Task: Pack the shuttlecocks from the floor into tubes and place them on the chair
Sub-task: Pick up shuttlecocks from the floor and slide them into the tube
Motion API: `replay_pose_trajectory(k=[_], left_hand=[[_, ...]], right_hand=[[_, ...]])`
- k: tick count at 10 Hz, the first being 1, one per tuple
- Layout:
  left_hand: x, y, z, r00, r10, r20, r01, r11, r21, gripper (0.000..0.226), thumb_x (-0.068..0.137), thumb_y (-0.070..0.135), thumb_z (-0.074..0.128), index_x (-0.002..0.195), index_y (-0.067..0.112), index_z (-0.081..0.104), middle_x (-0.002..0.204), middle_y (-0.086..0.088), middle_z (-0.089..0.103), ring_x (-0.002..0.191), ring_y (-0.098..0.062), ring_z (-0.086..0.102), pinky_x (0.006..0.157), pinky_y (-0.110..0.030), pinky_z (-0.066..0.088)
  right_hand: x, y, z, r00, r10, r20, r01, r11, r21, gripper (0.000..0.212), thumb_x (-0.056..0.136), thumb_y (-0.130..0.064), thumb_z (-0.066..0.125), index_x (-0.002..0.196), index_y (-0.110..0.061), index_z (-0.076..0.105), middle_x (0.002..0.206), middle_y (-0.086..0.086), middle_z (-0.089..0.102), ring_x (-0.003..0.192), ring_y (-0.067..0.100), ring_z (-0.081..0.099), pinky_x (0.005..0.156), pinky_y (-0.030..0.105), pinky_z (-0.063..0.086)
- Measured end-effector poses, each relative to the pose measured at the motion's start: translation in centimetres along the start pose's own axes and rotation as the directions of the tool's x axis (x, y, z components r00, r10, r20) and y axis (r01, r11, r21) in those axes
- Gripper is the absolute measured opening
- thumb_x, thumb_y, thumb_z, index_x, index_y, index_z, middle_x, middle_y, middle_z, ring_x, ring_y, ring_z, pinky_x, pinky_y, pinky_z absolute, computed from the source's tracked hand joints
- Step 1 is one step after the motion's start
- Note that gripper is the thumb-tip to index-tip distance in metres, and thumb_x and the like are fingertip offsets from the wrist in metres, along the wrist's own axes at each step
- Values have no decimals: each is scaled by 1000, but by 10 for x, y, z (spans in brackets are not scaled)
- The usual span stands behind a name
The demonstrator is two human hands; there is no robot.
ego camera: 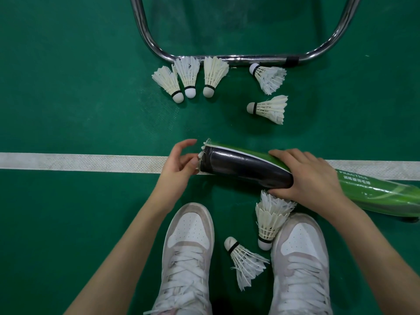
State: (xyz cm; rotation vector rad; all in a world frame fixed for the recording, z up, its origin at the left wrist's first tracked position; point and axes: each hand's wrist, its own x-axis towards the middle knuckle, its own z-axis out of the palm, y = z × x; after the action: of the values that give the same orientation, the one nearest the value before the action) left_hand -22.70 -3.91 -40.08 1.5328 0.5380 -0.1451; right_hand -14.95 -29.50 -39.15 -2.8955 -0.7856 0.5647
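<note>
- Across the white line (91,162), a flat woven-looking strip on the green floor (68,87), lies the tube (245,168): a long cardboard cylinder, glossy black at its open end and bright green with white print further right.
- The right hand (306,178) grasps the tube around its middle, fingers curled over the top and thumb beneath, just right of the line's centre.
- The left hand (179,164) sits at the tube's open mouth, directly over the white line; its fingers are loosely bent and its fingertips touch frayed white feathers (200,155) poking out of the opening. Whether it pinches them I cannot tell.
- Beyond the line, three shuttlecocks (188,78) lie side by side, rounded cork tips pointing toward the line, feather skirts fanned against the chair leg (227,58), a shiny bent metal pipe.
- Further right beyond the line, two more shuttlecocks (268,108) lie on their sides, corks pointing left; the upper one has ragged feathers.
- On the near side of the line, between a pair of white laced sneakers (188,246) with pale suede panels, lie a stacked pair of shuttlecocks (270,220), cork down against the right shoe, and a single shuttlecock (243,260) with splayed feathers.
</note>
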Motion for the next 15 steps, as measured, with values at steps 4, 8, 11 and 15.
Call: replay_pose_trajectory(k=[4,8,11,15], left_hand=[[8,4,17,1000,-5,7,4,997,74,57,78,6,75,124,24,47,93,-17,67,84,-19,63,91,-41,51],[14,2,16,995,-51,92,55,998,-44,61,82,-3,67,130,26,43,89,-7,72,83,-14,68,80,-21,53],[13,4,19,982,-35,186,41,999,-28,59,91,-3,56,139,27,37,105,13,64,92,-5,66,84,-18,51],[15,-1,20,989,-20,146,-7,984,180,84,78,19,77,143,41,29,144,22,32,137,-7,33,115,-33,28]], right_hand=[[1,0,-1,1000,4,9,-4,1000,-2,83,64,-63,66,135,-35,34,124,-8,51,107,18,50,81,33,38],[0,1,0,1000,-1,3,1,1000,-12,83,63,-63,66,135,-35,35,123,-8,52,106,18,51,80,32,39],[0,1,-1,1000,-2,4,2,1000,-4,82,64,-63,66,135,-35,35,122,-8,52,106,18,50,79,32,38],[0,2,0,1000,-2,0,2,1000,1,82,64,-62,66,135,-34,36,122,-8,52,105,18,51,78,31,38]])
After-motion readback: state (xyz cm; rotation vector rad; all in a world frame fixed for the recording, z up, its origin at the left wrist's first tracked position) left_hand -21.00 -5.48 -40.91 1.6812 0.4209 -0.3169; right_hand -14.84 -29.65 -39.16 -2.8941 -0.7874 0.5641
